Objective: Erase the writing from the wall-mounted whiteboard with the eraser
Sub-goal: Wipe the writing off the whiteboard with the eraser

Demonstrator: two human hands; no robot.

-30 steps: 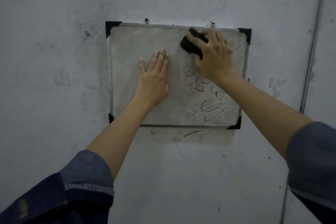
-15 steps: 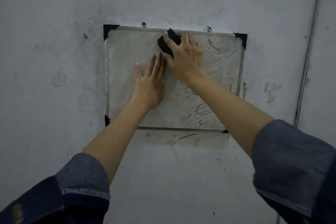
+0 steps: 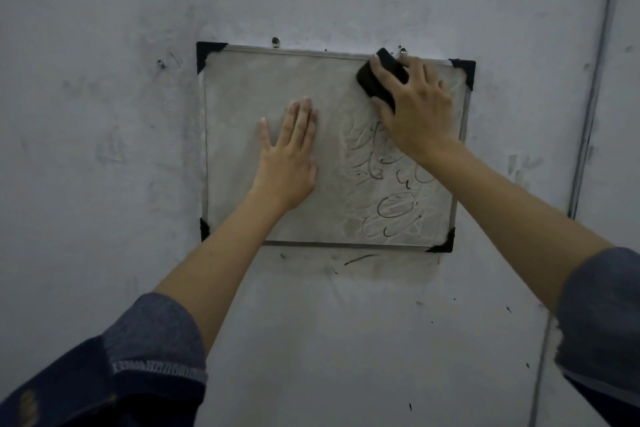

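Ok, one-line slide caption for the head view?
Right hand grips the black eraser near the whiteboard top edge; flat left hand steadies it, writing remaining lower right.

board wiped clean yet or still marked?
Still marked. Whiteboard carries dark scribbles in its lower right, below the eraser; left half looks wiped.

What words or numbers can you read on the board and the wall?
None can be read.
Grey metal-framed whiteboard: black marker scribbles, loops and curls, half smeared, not readable as letters.
Grey painted wall: only smudges and a black stroke, no words.
Black block eraser: no label visible.
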